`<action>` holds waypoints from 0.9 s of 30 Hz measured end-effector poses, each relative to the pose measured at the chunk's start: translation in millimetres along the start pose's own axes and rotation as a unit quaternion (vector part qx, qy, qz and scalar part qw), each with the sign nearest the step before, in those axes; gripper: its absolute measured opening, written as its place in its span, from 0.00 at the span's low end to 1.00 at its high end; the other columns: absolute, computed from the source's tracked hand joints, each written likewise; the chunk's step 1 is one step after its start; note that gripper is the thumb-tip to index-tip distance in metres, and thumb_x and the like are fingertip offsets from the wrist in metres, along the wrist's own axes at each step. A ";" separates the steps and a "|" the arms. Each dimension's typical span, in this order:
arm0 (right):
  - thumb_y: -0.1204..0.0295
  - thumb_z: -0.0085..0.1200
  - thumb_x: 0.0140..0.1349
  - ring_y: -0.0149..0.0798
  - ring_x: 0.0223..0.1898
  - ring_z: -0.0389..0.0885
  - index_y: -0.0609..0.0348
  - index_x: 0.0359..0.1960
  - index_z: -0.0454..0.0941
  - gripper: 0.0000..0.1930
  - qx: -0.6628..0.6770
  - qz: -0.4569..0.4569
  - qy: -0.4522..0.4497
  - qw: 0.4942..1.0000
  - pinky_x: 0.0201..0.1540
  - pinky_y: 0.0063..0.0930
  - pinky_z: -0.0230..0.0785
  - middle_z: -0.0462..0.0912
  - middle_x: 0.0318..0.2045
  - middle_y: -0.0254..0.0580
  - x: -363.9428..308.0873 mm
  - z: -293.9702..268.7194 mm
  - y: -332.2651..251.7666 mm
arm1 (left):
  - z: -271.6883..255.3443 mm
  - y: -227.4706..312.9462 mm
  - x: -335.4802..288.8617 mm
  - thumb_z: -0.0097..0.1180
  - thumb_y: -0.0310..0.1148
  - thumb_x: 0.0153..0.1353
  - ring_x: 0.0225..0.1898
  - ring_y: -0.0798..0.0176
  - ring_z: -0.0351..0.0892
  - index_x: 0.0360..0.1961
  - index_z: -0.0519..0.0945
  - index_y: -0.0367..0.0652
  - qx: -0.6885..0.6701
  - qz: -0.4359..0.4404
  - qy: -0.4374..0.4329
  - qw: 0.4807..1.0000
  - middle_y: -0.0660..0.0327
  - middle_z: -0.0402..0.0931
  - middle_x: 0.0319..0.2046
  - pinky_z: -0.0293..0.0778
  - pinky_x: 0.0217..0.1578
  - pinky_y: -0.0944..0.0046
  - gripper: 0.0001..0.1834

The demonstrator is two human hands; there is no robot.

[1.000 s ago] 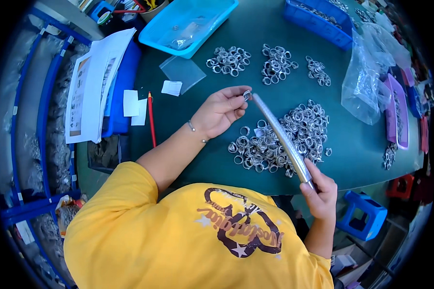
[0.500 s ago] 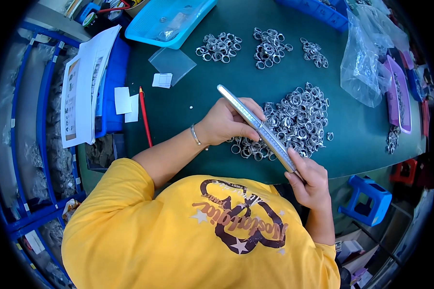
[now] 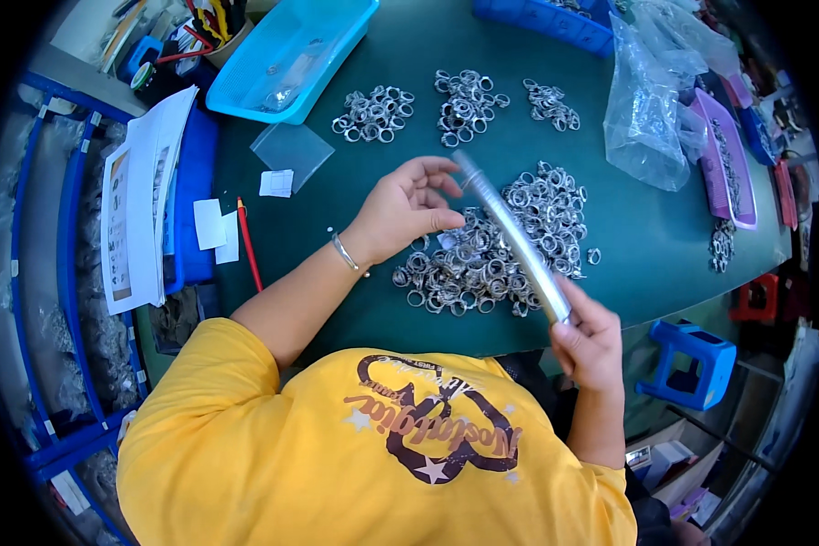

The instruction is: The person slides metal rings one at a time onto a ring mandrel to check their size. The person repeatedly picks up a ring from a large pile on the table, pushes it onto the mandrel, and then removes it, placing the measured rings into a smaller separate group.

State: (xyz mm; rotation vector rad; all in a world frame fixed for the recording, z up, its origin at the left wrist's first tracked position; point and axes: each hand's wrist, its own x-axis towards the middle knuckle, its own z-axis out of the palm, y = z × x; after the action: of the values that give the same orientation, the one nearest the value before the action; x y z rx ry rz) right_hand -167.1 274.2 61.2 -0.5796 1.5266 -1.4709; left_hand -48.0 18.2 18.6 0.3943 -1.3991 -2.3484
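In my right hand (image 3: 590, 335) I grip the lower end of a long silver ring mandrel (image 3: 517, 238), which slants up and left over a pile of rings (image 3: 555, 214). My left hand (image 3: 409, 205) is beside the mandrel's narrow tip, its fingers curved and the thumb apart from them. A small ring (image 3: 467, 183) seems to sit at the tip by the left fingertips; whether the fingers touch it I cannot tell. The heaped silver rings lie beneath both hands.
Three smaller ring groups (image 3: 373, 115) lie further back on the green table (image 3: 337, 300). A light-blue basket (image 3: 237, 102), a red pen (image 3: 249, 246) and paper sheets (image 3: 136, 209) are at left. A clear plastic bag (image 3: 642, 118) and a purple tray (image 3: 746, 218) are at right.
My left thumb and fingers have moved apart, and the hand is nearer the mandrel's tip. The ring seen midway along the mandrel now appears near the tip. The whole view has shifted slightly.
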 end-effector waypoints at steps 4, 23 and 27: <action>0.79 0.47 0.56 0.22 0.10 0.59 0.70 0.57 0.61 0.25 0.063 0.011 0.145 0.987 0.10 0.14 0.49 0.68 0.17 0.34 29.0 -8.8 -23.1 | -10.4 -2.7 -5.1 0.62 0.29 0.47 0.25 0.70 0.68 0.34 0.77 0.41 0.518 0.001 -0.034 0.855 0.62 0.67 0.30 0.68 0.29 0.70 0.12; 0.76 0.53 0.54 0.18 0.15 0.64 0.68 0.54 0.65 0.24 -0.094 -0.036 0.008 0.995 0.17 0.12 0.53 0.72 0.21 0.32 11.2 1.5 -10.3 | -22.4 -3.1 -14.4 0.44 0.22 0.59 0.38 0.68 0.74 0.40 0.73 0.34 -0.174 -0.075 0.077 0.979 0.56 0.73 0.39 0.72 0.40 0.72 0.09; 0.75 0.55 0.53 0.19 0.25 0.67 0.68 0.53 0.67 0.25 -0.135 -0.045 -0.005 0.990 0.27 0.13 0.59 0.76 0.30 0.35 2.0 2.4 2.4 | -27.4 -2.1 -14.8 0.43 0.27 0.62 0.41 0.66 0.74 0.41 0.72 0.32 -0.252 -0.060 0.065 0.964 0.55 0.73 0.39 0.73 0.43 0.70 0.11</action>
State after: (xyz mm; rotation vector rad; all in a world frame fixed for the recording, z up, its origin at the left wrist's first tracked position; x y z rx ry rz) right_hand -165.4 271.7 58.7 -0.8239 1.7249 -1.3324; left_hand -23.7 4.5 4.6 0.4811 -0.6930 -2.6068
